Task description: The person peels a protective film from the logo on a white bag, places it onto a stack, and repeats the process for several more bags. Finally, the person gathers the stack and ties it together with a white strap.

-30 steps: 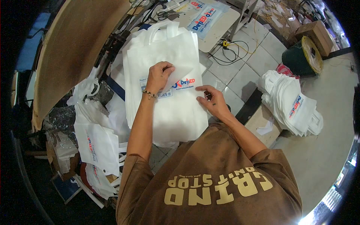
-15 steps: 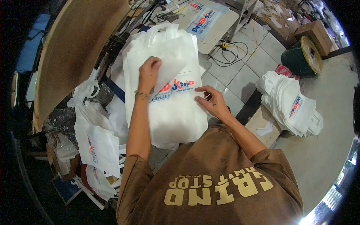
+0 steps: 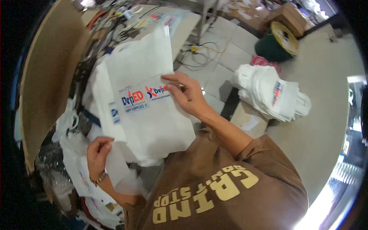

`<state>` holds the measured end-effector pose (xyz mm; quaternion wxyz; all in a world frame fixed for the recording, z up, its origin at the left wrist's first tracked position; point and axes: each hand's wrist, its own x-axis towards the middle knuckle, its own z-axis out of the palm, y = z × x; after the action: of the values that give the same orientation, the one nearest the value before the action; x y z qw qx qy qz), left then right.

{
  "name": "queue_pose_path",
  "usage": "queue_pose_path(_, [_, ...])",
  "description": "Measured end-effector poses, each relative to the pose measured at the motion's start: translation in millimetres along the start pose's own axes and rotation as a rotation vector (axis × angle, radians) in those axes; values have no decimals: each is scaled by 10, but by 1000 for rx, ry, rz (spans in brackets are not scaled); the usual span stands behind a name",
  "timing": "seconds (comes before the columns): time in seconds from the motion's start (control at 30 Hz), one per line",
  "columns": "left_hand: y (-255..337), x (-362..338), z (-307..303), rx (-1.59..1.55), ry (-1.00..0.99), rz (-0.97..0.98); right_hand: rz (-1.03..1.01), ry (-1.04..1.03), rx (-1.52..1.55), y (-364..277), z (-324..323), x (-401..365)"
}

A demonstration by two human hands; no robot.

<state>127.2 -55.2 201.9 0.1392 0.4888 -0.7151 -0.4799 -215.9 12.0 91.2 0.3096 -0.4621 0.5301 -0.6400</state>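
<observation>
A white fabric bag (image 3: 157,130) with blue and red "DepED" print lies on top of a stack of white bags (image 3: 100,86) in front of me. My right hand (image 3: 188,96) rests at the bag's right side, thumb and index finger apart and touching the print's edge; its other fingers are curled. Down at the left, my left hand (image 3: 99,155) is closed in a pinch on a thin white sheet (image 3: 122,172). That sheet hangs blurred beside the stack's lower left corner. Beneath it are more white printed bags (image 3: 74,161).
Another pile of white bags (image 3: 264,92) is on the grey surface (image 3: 318,84) at right. A green bucket (image 3: 273,48) and a cardboard box (image 3: 287,18) stand behind it. Cables (image 3: 199,53) lie on the tiled floor. A large brown board (image 3: 50,76) rises at left.
My left hand has moved from over the print down to the left with the thin sheet, so the print is uncovered. My right hand stays at the bag's right side. The view has shifted.
</observation>
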Motion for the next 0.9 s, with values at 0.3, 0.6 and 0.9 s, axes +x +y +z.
queue_pose_path(0.3, [286, 255, 553, 150, -239, 5, 21, 996, -348, 417, -2792, -924])
queue_pose_path(0.6, [1129, 570, 1387, 229, -408, -133, 305, 1796, -328, 2661, -4874, -2674])
queue_pose_path(0.9, [1718, 869, 2316, 463, -522, -110, 899, 1505, -1022, 3161, -4659, -3000])
